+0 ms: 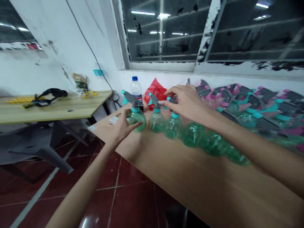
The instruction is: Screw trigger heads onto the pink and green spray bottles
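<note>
Several green spray bottles with grey and teal trigger heads stand upright in a row on the brown table. My left hand (123,126) curves round the body of the leftmost spray bottle (140,124), thumb across its front. The second spray bottle (156,122) stands just right of it. My right hand (186,99) is at the head of the third spray bottle (173,128), whose teal nozzle shows between thumb and forefinger. Farther right stands a fourth bottle (193,134), its top hidden behind my right forearm.
Many pink and teal spray bottles (258,104) crowd the table's right side by the wall. Behind the row are a cola bottle (136,88) and a red plastic bag (155,90). A wooden desk (78,109) with a black strap (51,94) is at left, a grey chair (42,145) below.
</note>
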### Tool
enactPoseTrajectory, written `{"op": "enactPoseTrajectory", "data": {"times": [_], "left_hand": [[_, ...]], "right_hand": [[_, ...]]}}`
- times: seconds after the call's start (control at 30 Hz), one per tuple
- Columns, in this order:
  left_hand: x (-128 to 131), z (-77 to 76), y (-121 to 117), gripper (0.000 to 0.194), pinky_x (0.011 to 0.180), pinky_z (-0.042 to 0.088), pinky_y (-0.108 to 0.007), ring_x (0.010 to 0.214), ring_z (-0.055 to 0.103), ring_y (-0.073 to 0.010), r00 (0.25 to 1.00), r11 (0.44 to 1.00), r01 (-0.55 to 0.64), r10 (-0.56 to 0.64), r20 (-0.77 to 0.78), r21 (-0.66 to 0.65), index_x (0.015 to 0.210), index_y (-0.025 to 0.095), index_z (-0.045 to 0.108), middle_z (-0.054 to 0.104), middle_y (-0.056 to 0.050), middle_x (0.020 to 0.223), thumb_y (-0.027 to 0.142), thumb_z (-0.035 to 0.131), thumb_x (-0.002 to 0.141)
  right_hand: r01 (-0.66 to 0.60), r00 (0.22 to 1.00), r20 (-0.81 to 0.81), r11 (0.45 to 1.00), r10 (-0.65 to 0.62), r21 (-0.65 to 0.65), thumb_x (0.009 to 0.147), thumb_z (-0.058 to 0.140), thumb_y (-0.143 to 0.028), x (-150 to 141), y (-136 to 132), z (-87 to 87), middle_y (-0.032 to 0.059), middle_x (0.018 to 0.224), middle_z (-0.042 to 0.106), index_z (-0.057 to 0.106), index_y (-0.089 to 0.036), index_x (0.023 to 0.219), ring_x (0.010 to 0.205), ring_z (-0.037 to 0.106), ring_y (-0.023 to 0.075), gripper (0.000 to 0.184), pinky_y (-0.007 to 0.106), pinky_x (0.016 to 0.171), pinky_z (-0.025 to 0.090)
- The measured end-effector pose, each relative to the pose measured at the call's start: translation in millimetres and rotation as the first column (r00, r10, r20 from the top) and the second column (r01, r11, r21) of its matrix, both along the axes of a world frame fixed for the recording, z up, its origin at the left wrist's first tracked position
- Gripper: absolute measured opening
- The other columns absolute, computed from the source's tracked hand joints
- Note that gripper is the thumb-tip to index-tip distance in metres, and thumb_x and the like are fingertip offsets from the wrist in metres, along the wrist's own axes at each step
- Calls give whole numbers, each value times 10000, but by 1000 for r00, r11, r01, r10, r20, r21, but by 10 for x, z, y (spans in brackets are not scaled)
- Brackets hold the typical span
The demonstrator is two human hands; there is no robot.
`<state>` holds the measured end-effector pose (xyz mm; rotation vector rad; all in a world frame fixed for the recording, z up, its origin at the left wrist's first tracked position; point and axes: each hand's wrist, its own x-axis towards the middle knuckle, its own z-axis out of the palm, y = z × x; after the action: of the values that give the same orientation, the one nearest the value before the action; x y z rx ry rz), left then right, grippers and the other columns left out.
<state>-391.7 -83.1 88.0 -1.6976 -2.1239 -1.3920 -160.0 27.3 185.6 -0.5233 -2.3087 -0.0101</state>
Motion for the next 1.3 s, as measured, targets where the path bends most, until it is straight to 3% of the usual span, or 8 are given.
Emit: {"op": "enactPoseTrajectory", "data": {"times": [0.1, 0.3, 0.53, 0.8, 0.97, 1.1, 1.2, 1.3], "left_hand": [[-169, -30, 257, 658, 880, 419, -467, 1030, 554, -327, 1000, 1000, 3, -3, -20, -21, 1170, 141, 463, 578, -128, 1098, 436, 747, 654], [-310, -105, 540, 640, 939, 384, -463, 1108, 512, -310, 995, 994, 96, -96, 9, -58, 1222, 152, 443, 549, -121, 1187, 434, 706, 711], [-367, -130, 640, 602, 939, 396, -463, 1109, 522, -303, 971, 960, 240, -234, 59, -143, 1224, 183, 469, 563, -100, 1199, 365, 719, 708], [-416, -103, 627, 687, 936, 385, -494, 1132, 511, -331, 967, 952, 245, -226, 119, -183, 1250, 171, 451, 564, -134, 1217, 343, 757, 660], [-354, -7, 411, 796, 953, 366, -497, 1192, 462, -347, 984, 980, 142, -124, 130, -138, 1341, 171, 334, 502, -173, 1287, 424, 729, 698], [-122, 28, 37, 612, 979, 344, -493, 1241, 416, -309, 991, 998, 49, -45, 129, -29, 1331, 181, 311, 457, -171, 1321, 480, 543, 851], [238, 45, -234, 466, 941, 399, -475, 1184, 480, -281, 988, 995, 94, -92, 124, -16, 1263, 191, 382, 520, -134, 1250, 479, 441, 902], [702, 78, -407, 431, 949, 406, -454, 1159, 503, -275, 971, 970, 224, -214, 109, -94, 1202, 212, 463, 551, -94, 1225, 470, 526, 862]], "right_hand": [[107, 990, 85, 992, -113, 64, 839, 503, -471, -240, 167, -43, 108, 915, 678, 670, -154, 909, 949, 596, 306, 365, 585, 978, 226], [206, 963, 141, 965, -229, 164, 863, 388, -565, -494, 363, -142, 140, 825, 663, 702, -140, 811, 932, 583, 356, 530, 628, 912, 276], [203, 960, 156, 960, -234, 193, 861, 394, -556, -616, 397, -204, 161, 829, 635, 726, -131, 741, 1007, 528, 396, 552, 679, 921, 236], [188, 961, 166, 964, -220, 188, 851, 459, -403, -693, 394, -268, 135, 773, 630, 734, -154, 730, 986, 524, 371, 390, 698, 959, 165], [170, 972, 127, 967, -196, 188, 834, 474, -417, -660, 304, -199, 150, 826, 659, 739, -140, 763, 995, 517, 373, 389, 692, 942, 199], [120, 989, 60, 970, -136, 210, 843, 451, -404, -568, 126, -145, 131, 837, 681, 734, -146, 757, 988, 517, 341, 392, 661, 955, 210], [71, 997, 12, 970, -76, 232, 845, 453, -382, -401, -79, -117, 118, 852, 687, 721, -143, 732, 973, 520, 314, 376, 636, 979, 188], [11, 1000, -9, 978, -9, 210, 844, 467, -361, -91, -287, -87, 94, 838, 685, 688, -153, 683, 942, 540, 281, 343, 587, 997, 196]]}}
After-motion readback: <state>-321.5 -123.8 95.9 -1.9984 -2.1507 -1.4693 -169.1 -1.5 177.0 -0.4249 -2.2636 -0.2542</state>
